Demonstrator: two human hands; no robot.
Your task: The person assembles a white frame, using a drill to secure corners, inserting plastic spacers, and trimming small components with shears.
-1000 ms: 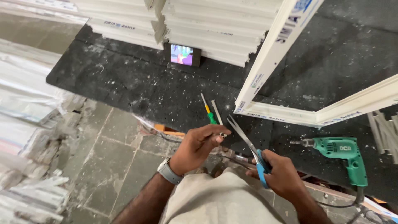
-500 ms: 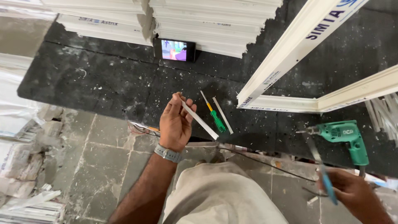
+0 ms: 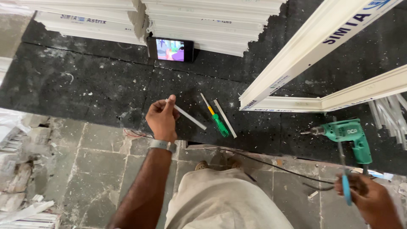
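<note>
Left hand (image 3: 162,119) gripping white strip (image 3: 189,117), right hand (image 3: 369,200) holding blue-handled tool (image 3: 344,171)

Smooth white plastic strip (image 3: 189,117), rough speckled black mat (image 3: 85,89)

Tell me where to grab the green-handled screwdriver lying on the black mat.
Take the green-handled screwdriver by its green handle, the thick end nearest the person. It lies flat, shaft pointing away, a thin white strip close on its right. Probably come from above, fingers across the handle; the left hand is nearest.
</note>
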